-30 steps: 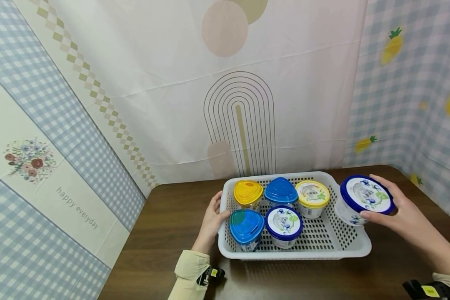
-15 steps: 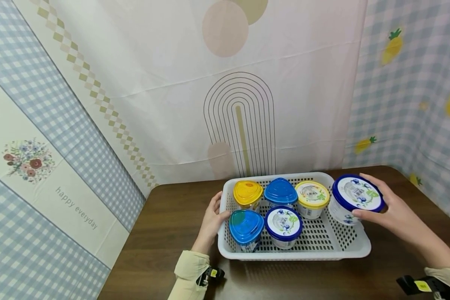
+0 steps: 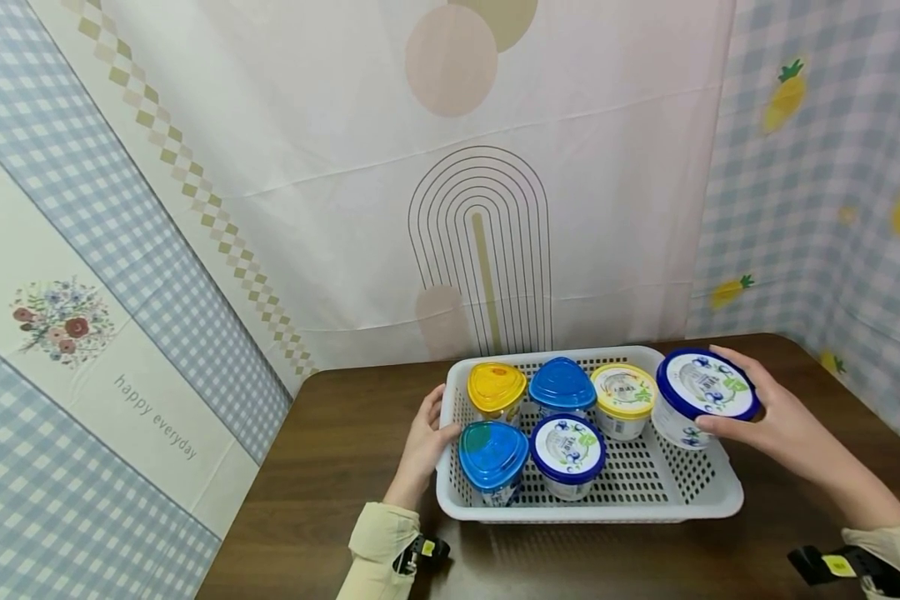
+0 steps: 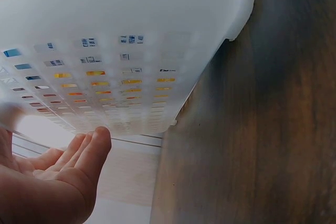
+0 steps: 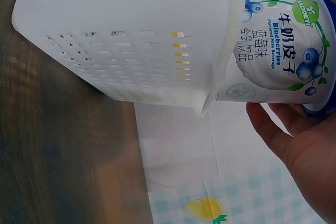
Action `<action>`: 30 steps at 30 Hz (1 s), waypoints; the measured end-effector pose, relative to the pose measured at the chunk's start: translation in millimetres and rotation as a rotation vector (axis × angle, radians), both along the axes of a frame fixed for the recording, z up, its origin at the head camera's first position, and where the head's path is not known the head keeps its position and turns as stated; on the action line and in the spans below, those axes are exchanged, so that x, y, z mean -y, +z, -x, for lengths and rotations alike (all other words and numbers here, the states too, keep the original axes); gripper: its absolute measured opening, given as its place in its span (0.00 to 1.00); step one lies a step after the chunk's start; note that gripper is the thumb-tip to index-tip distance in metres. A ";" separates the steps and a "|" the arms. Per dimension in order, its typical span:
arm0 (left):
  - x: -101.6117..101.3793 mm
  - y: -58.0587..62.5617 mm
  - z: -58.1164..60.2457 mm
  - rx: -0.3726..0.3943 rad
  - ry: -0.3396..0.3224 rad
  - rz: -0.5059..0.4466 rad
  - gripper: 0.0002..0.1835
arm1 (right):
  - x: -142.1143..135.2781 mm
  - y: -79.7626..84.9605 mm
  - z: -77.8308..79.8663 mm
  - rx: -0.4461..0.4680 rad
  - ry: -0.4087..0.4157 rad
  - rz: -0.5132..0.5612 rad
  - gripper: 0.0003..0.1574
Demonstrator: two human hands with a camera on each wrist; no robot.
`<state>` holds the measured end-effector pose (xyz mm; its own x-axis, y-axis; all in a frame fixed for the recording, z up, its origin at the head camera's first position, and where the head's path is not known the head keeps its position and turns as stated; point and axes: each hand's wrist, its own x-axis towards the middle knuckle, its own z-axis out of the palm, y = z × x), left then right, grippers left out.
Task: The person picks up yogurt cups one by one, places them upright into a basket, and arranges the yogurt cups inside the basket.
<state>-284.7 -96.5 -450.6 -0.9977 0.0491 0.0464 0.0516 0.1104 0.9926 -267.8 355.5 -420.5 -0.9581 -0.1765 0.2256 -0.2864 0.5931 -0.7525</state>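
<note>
My right hand grips a round white tub with a dark blue lid, thumb at the near side and fingers at the far side. Tilted slightly, the tub overlaps the right end of a white plastic basket. In the right wrist view its wall shows blueberries and lettering, close to the basket's rim. My left hand holds the basket's left edge, thumb over the rim and fingers along the outside wall. Another blue-lidded tub and a yellow-lidded tub stand inside the basket.
Also in the basket are a yellow-lidded container and two blue-lidded ones, one at the back and one in front. Bare perforated floor shows at the basket's right. The dark wooden table meets a printed curtain behind.
My right hand has moved left with the blue-lidded tub, bringing it further over the basket's right end. The left hand and the basket have stayed in place.
</note>
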 end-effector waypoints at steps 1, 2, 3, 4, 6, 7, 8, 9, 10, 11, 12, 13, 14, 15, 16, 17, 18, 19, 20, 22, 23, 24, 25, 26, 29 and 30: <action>0.0 -0.4 0.3 -0.001 0.000 -0.002 0.40 | 0.3 0.2 0.2 0.002 0.002 0.001 0.63; 0.1 -0.9 0.7 -0.001 -0.001 -0.004 0.40 | 0.5 0.4 0.4 0.002 0.004 0.001 0.63; 0.2 -1.3 1.1 0.000 -0.001 -0.007 0.40 | 0.6 0.5 0.5 0.005 0.006 0.001 0.63; 0.2 -1.5 1.5 0.001 0.000 -0.010 0.40 | 0.9 0.7 0.7 0.009 0.007 0.003 0.63; 0.3 -1.6 1.6 0.000 0.002 -0.009 0.40 | 1.5 0.9 1.1 0.012 0.010 0.003 0.63; 0.3 -1.5 1.5 0.000 0.003 -0.008 0.40 | 1.8 1.0 1.3 0.012 0.011 0.002 0.63; 0.4 -1.4 1.5 0.001 0.004 -0.009 0.40 | 2.2 1.2 1.6 0.010 0.011 0.000 0.63; 0.3 -1.3 1.5 0.001 0.005 -0.010 0.40 | 2.6 1.4 1.8 0.009 0.011 -0.002 0.63; 0.2 -1.1 1.3 0.001 0.005 -0.010 0.40 | 3.0 1.6 2.0 0.008 0.011 -0.003 0.63; 0.1 -1.0 1.2 0.002 0.006 -0.009 0.40 | 3.3 1.8 2.2 0.006 0.010 -0.006 0.63; 0.1 -1.1 1.2 0.002 0.005 -0.008 0.40 | 3.6 2.0 2.4 0.003 0.009 -0.009 0.63; 0.1 -1.2 1.0 0.003 0.005 -0.007 0.40 | 3.9 2.2 2.5 0.002 0.008 -0.012 0.63; 0.1 -1.3 1.1 0.004 0.006 -0.008 0.40 | 4.2 2.4 2.7 0.000 0.007 -0.016 0.63; 0.2 -1.3 1.1 0.005 0.007 -0.008 0.40 | 4.5 2.6 3.0 0.001 0.007 -0.017 0.63; 0.2 -1.5 1.3 0.006 0.007 -0.008 0.40 | 4.7 2.6 3.2 0.002 0.006 -0.018 0.63; 0.3 -1.5 1.4 0.005 0.008 -0.009 0.40 | 4.9 2.6 3.5 0.002 0.005 -0.021 0.63; 0.4 -1.6 1.6 0.004 0.008 -0.010 0.40 | 5.2 2.5 3.9 0.004 0.005 -0.021 0.63; 0.4 -1.6 1.7 0.004 0.009 -0.013 0.40 | 5.5 2.5 4.3 0.004 0.004 -0.021 0.63; 0.4 -1.6 1.9 0.004 0.009 -0.015 0.40 | 5.9 2.4 4.8 0.006 0.004 -0.019 0.63; 0.2 -1.5 1.9 0.001 0.007 -0.014 0.40 | 6.6 2.1 5.7 0.009 0.003 -0.015 0.63; 0.1 -1.6 1.9 0.000 0.007 -0.013 0.40 | 7.0 1.9 6.1 0.010 0.004 -0.013 0.63; 0.0 -1.7 2.0 0.000 0.006 -0.013 0.40 | 7.3 1.9 6.6 0.013 0.004 -0.009 0.63; 0.0 -1.7 2.1 0.001 0.006 -0.013 0.40 | 7.6 1.7 6.9 0.013 0.005 -0.007 0.63; -0.1 -1.7 2.1 0.001 0.005 -0.013 0.40 | 7.8 1.6 7.3 0.013 0.005 -0.006 0.63; -0.1 -1.6 1.9 0.002 0.005 -0.011 0.40 | 8.4 1.3 8.0 0.010 0.010 -0.002 0.63; -0.1 -1.5 1.9 0.002 0.004 -0.012 0.40 | 8.5 1.2 8.3 0.009 0.011 -0.003 0.63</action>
<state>-286.6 -96.4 -452.0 -0.9980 0.0443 0.0445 0.0487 0.0987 0.9939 -276.1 347.0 -419.3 -0.9580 -0.1879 0.2167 -0.2865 0.5921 -0.7532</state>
